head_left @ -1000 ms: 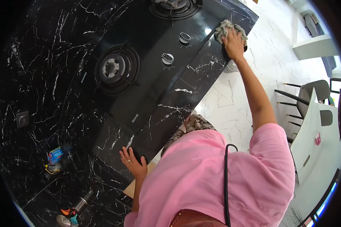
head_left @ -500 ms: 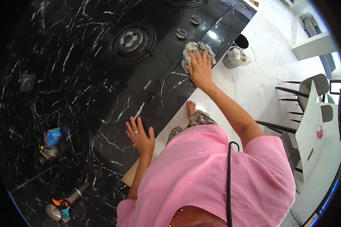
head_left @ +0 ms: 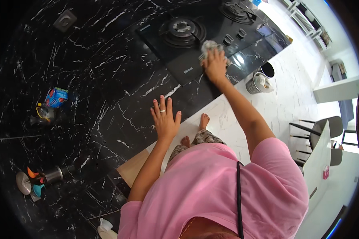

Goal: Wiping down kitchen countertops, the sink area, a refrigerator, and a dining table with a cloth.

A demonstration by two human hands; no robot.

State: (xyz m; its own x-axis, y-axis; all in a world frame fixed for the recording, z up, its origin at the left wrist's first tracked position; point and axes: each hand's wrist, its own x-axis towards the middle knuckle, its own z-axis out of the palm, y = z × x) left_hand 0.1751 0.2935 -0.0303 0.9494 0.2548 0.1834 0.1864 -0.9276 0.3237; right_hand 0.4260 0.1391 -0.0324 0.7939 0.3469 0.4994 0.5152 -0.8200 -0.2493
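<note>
My right hand (head_left: 216,69) presses down on a crumpled grey and white cloth (head_left: 210,47) at the front of the black glass gas hob (head_left: 179,59), just left of its two knobs (head_left: 228,39). The fingers lie over the cloth, which bunches out ahead of them. A ringed round burner (head_left: 182,30) lies to the left of the cloth. My left hand (head_left: 166,121), with a ring on one finger, is spread over the black, white-veined countertop (head_left: 135,119) near its front edge, holding nothing.
A blue packet (head_left: 56,97), a clear item with a yellow band (head_left: 47,114) and a metal cylinder (head_left: 52,175) among coloured utensils stand on the left. Beyond the counter edge are a bin (head_left: 259,83), chairs (head_left: 321,129) and a white table (head_left: 319,159).
The cloth has moved under my right hand from the counter's front strip onto the hob beside the knobs. My left hand stays spread; the whole view has shifted.
</note>
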